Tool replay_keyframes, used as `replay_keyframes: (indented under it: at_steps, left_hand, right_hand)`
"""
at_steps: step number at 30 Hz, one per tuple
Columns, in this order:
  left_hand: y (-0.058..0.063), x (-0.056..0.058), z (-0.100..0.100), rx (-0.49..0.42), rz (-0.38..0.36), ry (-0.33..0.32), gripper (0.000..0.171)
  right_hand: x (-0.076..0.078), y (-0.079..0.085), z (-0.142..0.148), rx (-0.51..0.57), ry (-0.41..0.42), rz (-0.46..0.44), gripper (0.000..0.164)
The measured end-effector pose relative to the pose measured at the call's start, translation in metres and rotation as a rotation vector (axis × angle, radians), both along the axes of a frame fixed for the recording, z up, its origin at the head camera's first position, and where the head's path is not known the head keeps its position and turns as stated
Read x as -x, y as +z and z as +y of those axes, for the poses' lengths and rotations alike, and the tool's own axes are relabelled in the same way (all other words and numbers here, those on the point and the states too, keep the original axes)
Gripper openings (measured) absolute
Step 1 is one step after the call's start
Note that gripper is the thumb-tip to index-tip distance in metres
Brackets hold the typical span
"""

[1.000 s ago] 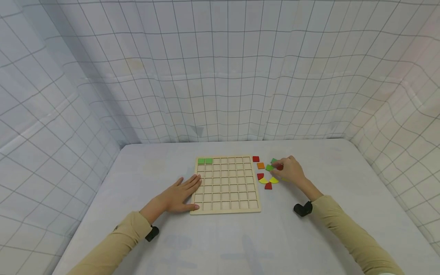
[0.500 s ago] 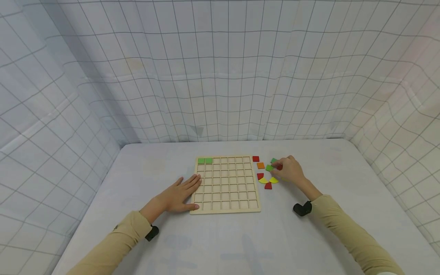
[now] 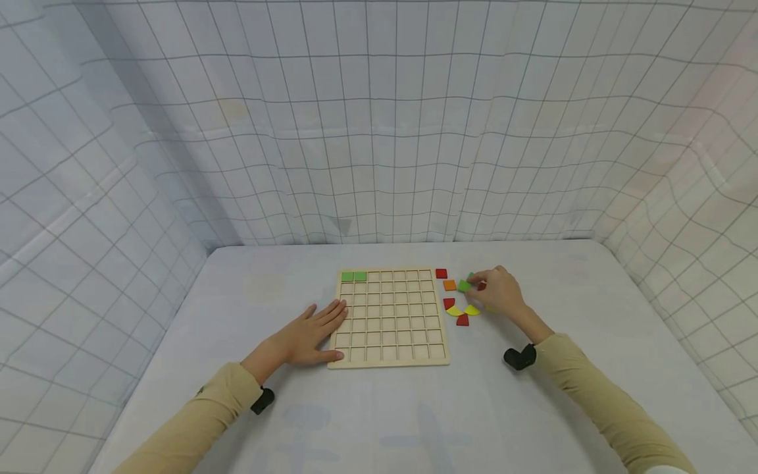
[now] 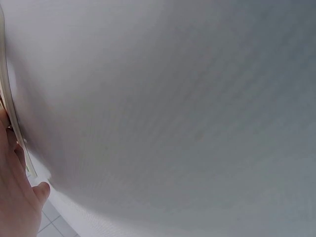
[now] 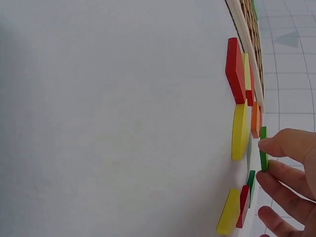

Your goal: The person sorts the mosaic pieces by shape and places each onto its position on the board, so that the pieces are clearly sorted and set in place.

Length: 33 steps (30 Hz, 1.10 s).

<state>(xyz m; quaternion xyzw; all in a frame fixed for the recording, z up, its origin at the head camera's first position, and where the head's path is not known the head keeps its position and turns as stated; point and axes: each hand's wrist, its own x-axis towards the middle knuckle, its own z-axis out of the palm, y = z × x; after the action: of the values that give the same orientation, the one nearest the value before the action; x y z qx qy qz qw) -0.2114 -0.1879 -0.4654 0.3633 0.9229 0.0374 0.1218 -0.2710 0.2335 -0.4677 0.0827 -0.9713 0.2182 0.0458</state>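
My left hand (image 3: 308,339) lies spread, with straight fingers on the left edge of a pale wooden grid board (image 3: 393,322). My right hand (image 3: 500,288) pinches a bright green square tile (image 5: 263,148) between thumb and fingertips, right of the board. In the right wrist view this tile stands just off the cloth. Around that hand lie a darker green tile (image 5: 252,188), a red tile (image 5: 242,207) and a yellow piece (image 5: 228,212); the hand partly covers them in the head view. Two light green squares (image 3: 354,276) fill the board's top-left cells.
Between board and right hand lie a red square (image 3: 441,273), an orange square (image 3: 450,285), two yellow curved pieces (image 3: 472,310) and two red pieces (image 3: 462,320). A white cloth (image 3: 379,415) covers the table. Checked curtains (image 3: 379,131) enclose the back and sides.
The bright green tile in my right hand has risen slightly over the last half second, the hand shifting a little with it. My left hand stays in place on the board.
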Motion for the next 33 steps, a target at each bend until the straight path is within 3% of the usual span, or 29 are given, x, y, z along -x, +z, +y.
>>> replay_keyframes:
  at_steps: [23,33]
  left_hand:
    - [0.000,0.000,0.000,-0.010,-0.011,0.005,0.089]
    - [-0.003,0.001,0.001,-0.003,-0.004,0.007,0.089]
  right_hand:
    - [0.010,0.002,-0.029,0.084,0.061,0.013,0.029]
    - [0.013,0.007,-0.046,0.055,0.090,0.045,0.029]
